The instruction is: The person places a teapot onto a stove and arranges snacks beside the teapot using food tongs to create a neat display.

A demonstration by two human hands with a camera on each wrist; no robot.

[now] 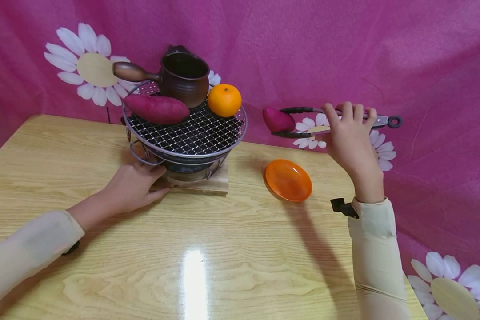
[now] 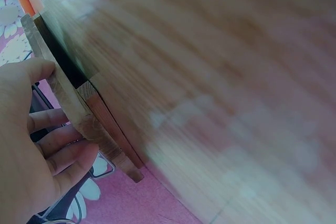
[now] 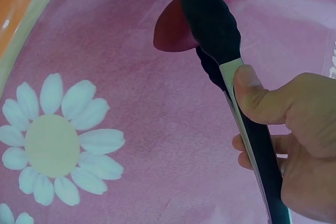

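My right hand (image 1: 350, 138) grips a pair of kitchen tongs (image 1: 380, 121) with black tips, raised at the right. Between the tips sits a purple-red sweet potato (image 1: 275, 119), partly hidden by the tongs (image 3: 212, 22) in the right wrist view. Below it, an orange plate (image 1: 289, 180) lies on the table. At the left, my left hand (image 1: 130, 186) rests on the wooden board (image 2: 79, 108) under the round grill, fingers loosely bent, thumb at the edge. On the wire mesh (image 1: 196, 138) are another sweet potato (image 1: 158, 109), an orange (image 1: 224, 100) and a brown side-handled pot (image 1: 184, 78).
The grill's wire side handle (image 1: 142, 155) juts out just above my left hand. A pink cloth (image 1: 304, 53) with white daisies hangs behind the wooden table (image 1: 244, 253) and down its right side. A light reflection shows on the tabletop.
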